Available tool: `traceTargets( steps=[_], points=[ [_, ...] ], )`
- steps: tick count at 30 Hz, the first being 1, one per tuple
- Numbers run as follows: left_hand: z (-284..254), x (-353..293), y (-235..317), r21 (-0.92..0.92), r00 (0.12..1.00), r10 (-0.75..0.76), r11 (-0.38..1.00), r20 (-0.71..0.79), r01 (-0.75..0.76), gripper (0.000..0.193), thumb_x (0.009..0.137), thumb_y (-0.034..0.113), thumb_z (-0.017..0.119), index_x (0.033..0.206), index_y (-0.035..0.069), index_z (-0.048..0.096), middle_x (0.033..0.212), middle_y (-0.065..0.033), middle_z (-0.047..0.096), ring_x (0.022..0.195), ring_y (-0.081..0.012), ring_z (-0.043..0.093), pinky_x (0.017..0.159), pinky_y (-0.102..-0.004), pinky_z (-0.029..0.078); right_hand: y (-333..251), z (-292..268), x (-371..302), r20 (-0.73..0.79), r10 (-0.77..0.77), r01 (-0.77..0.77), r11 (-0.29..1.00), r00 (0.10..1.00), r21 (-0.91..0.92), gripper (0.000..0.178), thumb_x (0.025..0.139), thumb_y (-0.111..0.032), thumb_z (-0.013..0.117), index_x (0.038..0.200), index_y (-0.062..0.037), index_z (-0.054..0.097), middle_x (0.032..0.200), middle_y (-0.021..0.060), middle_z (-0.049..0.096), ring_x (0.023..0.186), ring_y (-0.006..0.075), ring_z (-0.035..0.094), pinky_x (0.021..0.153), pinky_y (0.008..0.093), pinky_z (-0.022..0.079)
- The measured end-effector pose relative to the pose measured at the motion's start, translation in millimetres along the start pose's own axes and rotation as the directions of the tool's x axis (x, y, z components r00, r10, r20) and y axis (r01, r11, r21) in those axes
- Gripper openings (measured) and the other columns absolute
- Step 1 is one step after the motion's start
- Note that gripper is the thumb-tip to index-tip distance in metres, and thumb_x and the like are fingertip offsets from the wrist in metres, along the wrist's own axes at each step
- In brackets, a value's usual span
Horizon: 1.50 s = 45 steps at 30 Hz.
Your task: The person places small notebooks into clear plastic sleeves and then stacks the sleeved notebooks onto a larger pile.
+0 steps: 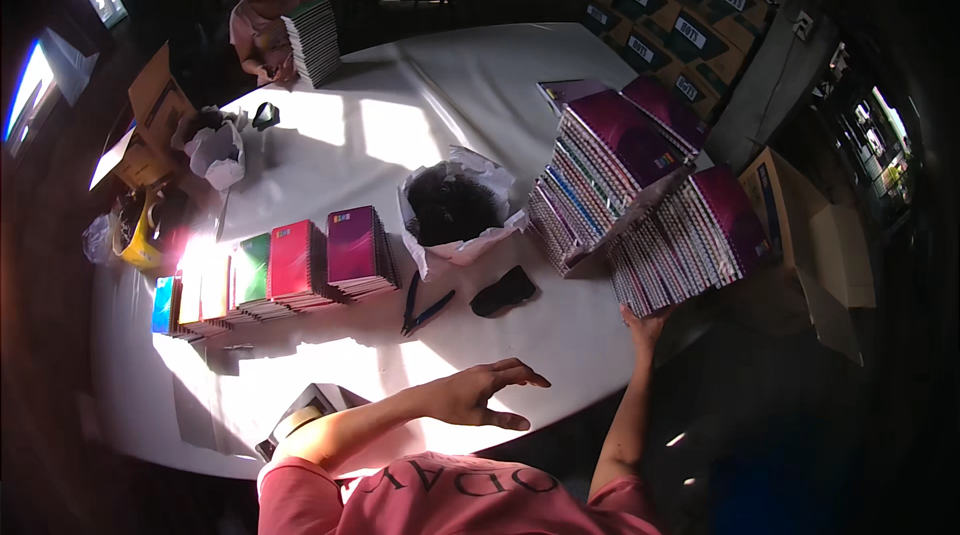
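Observation:
My left hand (485,395) hovers over the near edge of the white table, open and holding nothing, with its fingers spread to the right. My right hand (645,325) is at the near lower edge of a big stack of spiral notebooks (680,245) with purple covers, closed on that edge; part of its fingers is hidden by the books. More purple notebooks (615,140) are piled behind, some tilted, with their spiral bindings facing left. Between the hands and the far things lie dark-handled pliers (428,310) and a black cloth-like object (503,292).
A paper-lined container of black wire pieces (455,205) stands mid-table. Rows of smaller notebooks (298,260) in several colours lie left. A person (265,25) sits across, beside a tall notebook stack (312,43). An open carton (815,235) and stacked boxes (670,25) stand right.

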<state>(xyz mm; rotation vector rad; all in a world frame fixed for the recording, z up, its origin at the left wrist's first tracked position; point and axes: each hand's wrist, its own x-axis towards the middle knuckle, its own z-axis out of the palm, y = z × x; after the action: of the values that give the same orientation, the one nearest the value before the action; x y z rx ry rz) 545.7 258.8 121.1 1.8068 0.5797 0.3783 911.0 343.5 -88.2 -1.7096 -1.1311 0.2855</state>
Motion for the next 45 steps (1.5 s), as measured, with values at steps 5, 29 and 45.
traceTargets(
  steps=[5,29,45],
  points=[
    [-19.3,-155.5,17.7,-0.169,0.705,-0.303,0.952,-0.641,0.255,0.064,0.078,0.041,0.071,0.129,0.012,0.047,0.125,-0.0083,0.05,0.119,-0.0236,0.046,0.099,-0.0419,0.037,14.2,-10.3,-7.0,-0.008,-0.144,0.141,0.979,0.99,-0.148,0.127,0.053,-0.034,0.087,0.144,-0.0008,0.006,0.145,0.0244,0.017,0.134,0.0369,0.021,0.109,0.0469,0.02],
    [-152.4,-674.5,-166.5,-0.37,-0.058,-0.366,0.926,-0.929,0.078,0.048,0.086,0.027,0.064,0.125,0.0,0.053,0.123,-0.0163,0.055,0.107,-0.0227,0.059,0.091,-0.0316,0.045,-617.4,340.9,-554.5,0.808,-0.589,0.87,0.401,0.007,0.286,0.086,0.069,-0.037,0.076,0.141,-0.0212,0.032,0.14,0.0142,0.038,0.126,0.0301,0.041,0.104,0.0502,0.03],
    [-236.4,-643.9,-191.6,-0.598,0.278,-0.531,0.745,-0.8,-0.296,0.04,0.075,0.001,0.066,0.104,0.001,0.039,0.078,-0.0115,0.059,0.06,-0.0131,0.058,0.047,-0.0225,0.044,-622.3,365.4,-561.2,0.823,-0.544,0.664,0.678,0.163,0.316,0.086,0.068,-0.003,0.068,0.143,-0.0219,0.03,0.149,0.0127,0.025,0.132,0.0316,0.034,0.109,0.0426,0.028]
  ],
)
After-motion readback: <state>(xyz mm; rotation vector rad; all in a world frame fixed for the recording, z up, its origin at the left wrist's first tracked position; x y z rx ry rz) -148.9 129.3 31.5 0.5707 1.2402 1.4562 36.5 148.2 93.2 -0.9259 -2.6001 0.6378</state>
